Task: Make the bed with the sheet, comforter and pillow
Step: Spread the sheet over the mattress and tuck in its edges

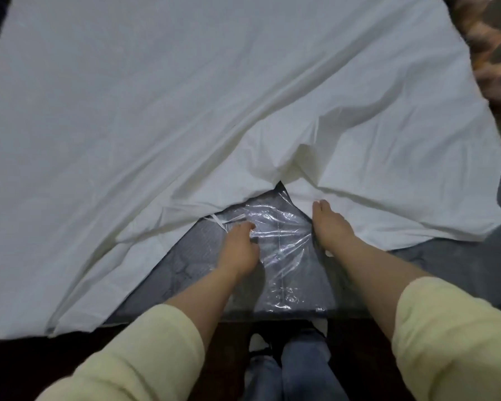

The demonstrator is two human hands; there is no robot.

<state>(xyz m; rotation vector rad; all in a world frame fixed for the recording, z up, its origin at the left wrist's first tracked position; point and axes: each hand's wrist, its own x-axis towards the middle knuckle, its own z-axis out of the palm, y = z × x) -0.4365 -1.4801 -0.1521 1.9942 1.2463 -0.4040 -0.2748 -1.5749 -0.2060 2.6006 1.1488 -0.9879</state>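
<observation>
Reaching hands: both stretch forward over the near edge of the bed, pale yellow sleeves pushed up the forearms.
Left hand (240, 244): fingers curled, pinching the crinkled clear plastic wrap (281, 235) that covers the mattress.
Right hand (329, 224): fingers straight and together, lying flat at the edge of the sheet, fingertips touching the white cloth; it grips nothing.
Sheet (185, 111): white, spread over most of the bed, creased, with a V-shaped gap at the near edge between the hands; its near left corner hangs off the bed edge.
Mattress (185, 264): grey quilted surface, bare in the gap and along the near right side.
Legs: blue jeans (304, 369) seen just below the bed edge, on a dark floor.
Far right: a patterned orange-brown cloth (486, 39) beyond the sheet, blurred.
Comforter and pillow: neither can be made out.
</observation>
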